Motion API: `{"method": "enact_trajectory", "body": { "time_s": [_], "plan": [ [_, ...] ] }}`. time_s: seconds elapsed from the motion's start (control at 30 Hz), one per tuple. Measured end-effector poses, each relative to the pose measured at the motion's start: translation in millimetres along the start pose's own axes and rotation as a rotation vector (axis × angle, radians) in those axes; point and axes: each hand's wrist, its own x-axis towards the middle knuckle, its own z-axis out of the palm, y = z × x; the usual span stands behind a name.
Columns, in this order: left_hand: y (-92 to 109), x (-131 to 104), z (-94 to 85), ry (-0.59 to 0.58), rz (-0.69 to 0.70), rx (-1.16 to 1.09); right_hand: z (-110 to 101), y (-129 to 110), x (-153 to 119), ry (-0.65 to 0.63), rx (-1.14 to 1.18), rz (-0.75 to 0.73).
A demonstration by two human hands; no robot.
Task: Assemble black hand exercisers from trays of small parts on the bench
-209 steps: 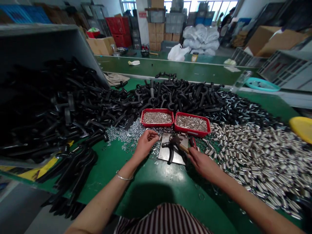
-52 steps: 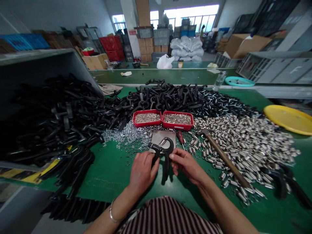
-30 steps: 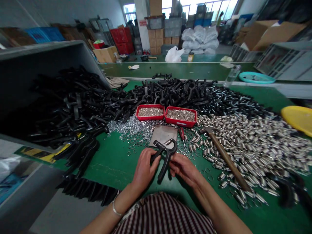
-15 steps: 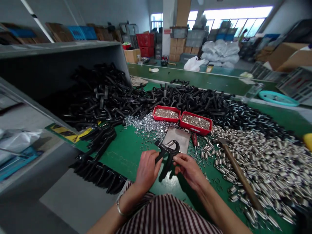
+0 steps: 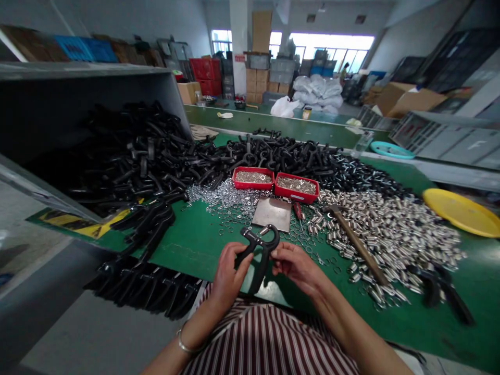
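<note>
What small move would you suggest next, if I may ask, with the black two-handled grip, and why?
Perhaps a gentle squeeze of the black two-handled grip: the bare left hand holds one handle, the bare right hand is at the other, and a silvery metal coil spring appears seated near the grip's top.

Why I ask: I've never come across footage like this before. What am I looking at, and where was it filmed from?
There is no robot here, only a person's two bare hands. Every picture comes from one camera worn on the head, looking forward and down. The left hand holds one handle of a black hand grip fitted with a small coil spring; the right hand has its fingers at the other handle. On the green table lie a flat metal plate, two red trays of small metal parts, and a hammer among loose coil springs. Black handles are heaped behind the trays.
</note>
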Motion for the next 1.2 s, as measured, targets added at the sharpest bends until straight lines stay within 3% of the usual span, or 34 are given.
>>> {"method": "enact_trajectory", "body": {
  "time_s": [0.3, 0.43, 0.53, 0.63, 0.73, 0.87, 0.97, 1.07, 1.13, 1.2],
  "plan": [
    [1.4, -6.5, 19.4, -0.222, -0.505, -0.471, -2.7, -1.7, -10.5, 0.061, 0.056, 0.023],
    [5.8, -5.4, 30.6, -0.231, -0.663, -0.605, -5.7, 12.8, -5.9, 0.143, 0.075, 0.008],
    [11.2, 9.5, 31.0, -0.147, -0.630, -0.687, -6.7, 33.9, -6.3, 0.271, 0.028, 0.050],
    [14.4, 36.3, 23.6, -0.089, -0.540, -0.711, -11.6, 35.2, -8.6, 0.252, -0.059, 0.026],
    [13.2, 59.2, 16.8, -0.127, -0.509, -0.639, -22.2, 4.3, -4.5, 0.206, -0.220, -0.087],
    [6.4, 68.6, 19.3, -0.181, -0.558, -0.604, -25.9, -42.1, 11.1, 0.311, -0.425, -0.303],
    [1.3, 65.5, 24.1, -0.200, -0.553, -0.587, -12.0, -51.2, 25.6, 0.128, -0.418, -0.240],
    [-0.9, 59.2, 20.6, -0.178, -0.503, -0.512, 9.1, -42.1, 36.6, -0.015, -0.384, -0.192],
    [-4.3, 58.7, 9.4, -0.141, -0.463, -0.435, 19.7, -32.8, 40.8, -0.028, -0.414, -0.192],
    [-13.3, 66.4, -14.3, -0.088, -0.401, -0.324, 24.5, -23.7, 48.1, -0.068, -0.442, -0.146]
  ]
}}
